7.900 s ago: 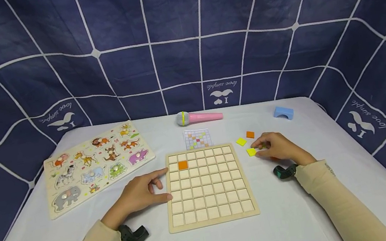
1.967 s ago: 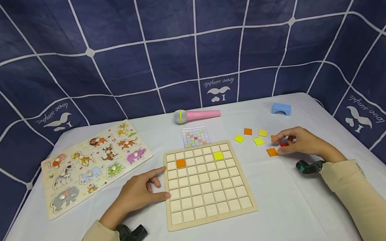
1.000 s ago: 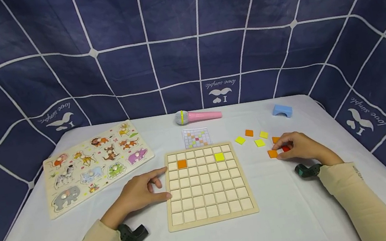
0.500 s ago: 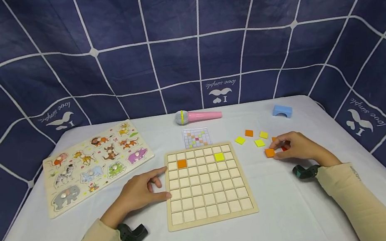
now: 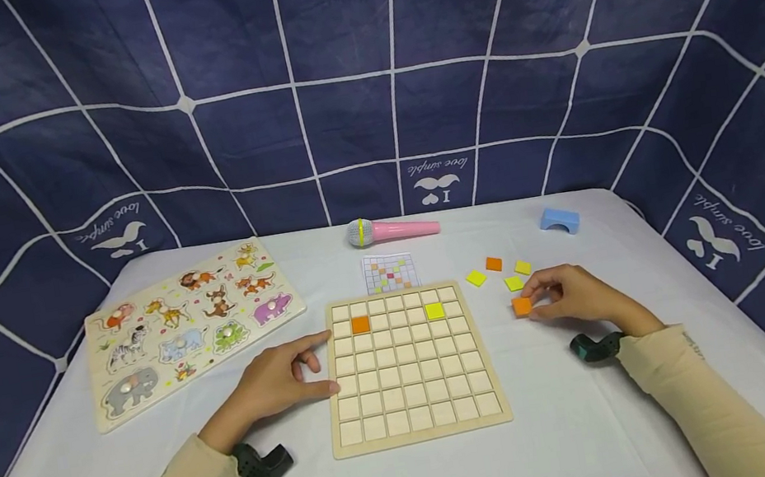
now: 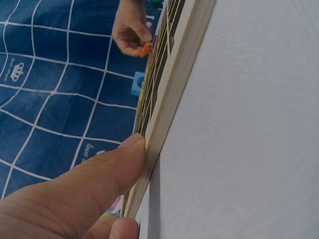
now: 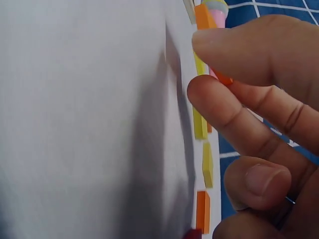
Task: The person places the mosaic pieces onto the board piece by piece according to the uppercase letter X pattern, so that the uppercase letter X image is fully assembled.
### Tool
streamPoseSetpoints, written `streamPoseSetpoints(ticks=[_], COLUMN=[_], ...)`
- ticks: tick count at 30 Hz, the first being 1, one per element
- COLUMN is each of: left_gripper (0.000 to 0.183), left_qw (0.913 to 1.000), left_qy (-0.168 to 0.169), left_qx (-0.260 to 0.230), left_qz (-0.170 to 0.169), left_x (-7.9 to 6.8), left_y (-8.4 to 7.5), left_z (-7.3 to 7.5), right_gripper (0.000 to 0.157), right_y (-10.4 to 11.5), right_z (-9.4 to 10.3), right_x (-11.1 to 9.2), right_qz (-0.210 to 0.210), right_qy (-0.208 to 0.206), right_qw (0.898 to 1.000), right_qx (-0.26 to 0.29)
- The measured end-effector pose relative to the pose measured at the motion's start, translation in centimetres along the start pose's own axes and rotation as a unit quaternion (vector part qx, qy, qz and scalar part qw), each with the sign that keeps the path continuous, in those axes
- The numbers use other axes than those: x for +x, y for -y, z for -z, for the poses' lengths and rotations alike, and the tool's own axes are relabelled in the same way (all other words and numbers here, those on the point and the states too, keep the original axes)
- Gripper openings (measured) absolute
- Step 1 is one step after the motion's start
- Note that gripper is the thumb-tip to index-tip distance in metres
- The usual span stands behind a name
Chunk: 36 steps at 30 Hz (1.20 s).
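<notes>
My right hand [image 5: 575, 295] pinches an orange square tile [image 5: 522, 306] between thumb and fingers, to the right of the wooden grid board [image 5: 423, 437]. In the right wrist view the tile [image 7: 204, 18] shows partly behind the thumb. My left hand [image 5: 275, 381] touches the board's left edge with thumb and index fingertip spread apart; the left wrist view has the thumb [image 6: 107, 169] against the board's side. One orange tile [image 5: 360, 324] and one yellow tile [image 5: 435, 311] sit in separate cells of the board's second row from the back.
Loose yellow tiles [image 5: 476, 279] and an orange one [image 5: 494, 263] lie right of the board. Behind the board are a printed pattern card [image 5: 390, 272] and a pink toy microphone [image 5: 405, 228]. An animal puzzle [image 5: 222, 364] lies left, a blue arch block [image 5: 560, 220] back right.
A yellow tile has been set in the board since the earliest frame. Over the last second my right hand has taken the orange tile and moved left with it. The left hand stays put.
</notes>
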<state>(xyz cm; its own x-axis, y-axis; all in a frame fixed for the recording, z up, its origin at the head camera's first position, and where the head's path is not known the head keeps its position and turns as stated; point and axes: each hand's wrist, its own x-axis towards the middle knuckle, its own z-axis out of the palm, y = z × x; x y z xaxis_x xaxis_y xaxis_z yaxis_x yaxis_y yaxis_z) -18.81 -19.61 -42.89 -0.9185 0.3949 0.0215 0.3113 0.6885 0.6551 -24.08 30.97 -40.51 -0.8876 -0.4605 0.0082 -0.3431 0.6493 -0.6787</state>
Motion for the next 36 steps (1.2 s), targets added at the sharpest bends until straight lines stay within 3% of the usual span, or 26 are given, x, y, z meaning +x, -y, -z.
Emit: streamPoseSetpoints(ticks=[16, 29, 36], left_gripper=[0.082, 0.082, 0.083], left_qw=[1.0000, 1.0000, 1.0000], left_qy=[0.001, 0.001, 0.000], left_qx=[0.004, 0.002, 0.002], left_qz=[0.002, -0.004, 0.003], left_x=[0.1, 0.0, 0.0], left_y=[0.1, 0.4, 0.3], left_z=[-0.1, -0.1, -0.2], right_gripper=[0.022, 0.019, 0.021], right_y=[1.8, 3.3, 4.4], right_z=[-1.9, -3.4, -4.0], right_x=[0.6, 2.2, 3.1], right_qz=[0.046, 0.081, 0.073], right_qy=[-0.011, 0.008, 0.026], right_qw=[0.999, 0.996, 0.996], right_qx=[0.020, 0.030, 0.041])
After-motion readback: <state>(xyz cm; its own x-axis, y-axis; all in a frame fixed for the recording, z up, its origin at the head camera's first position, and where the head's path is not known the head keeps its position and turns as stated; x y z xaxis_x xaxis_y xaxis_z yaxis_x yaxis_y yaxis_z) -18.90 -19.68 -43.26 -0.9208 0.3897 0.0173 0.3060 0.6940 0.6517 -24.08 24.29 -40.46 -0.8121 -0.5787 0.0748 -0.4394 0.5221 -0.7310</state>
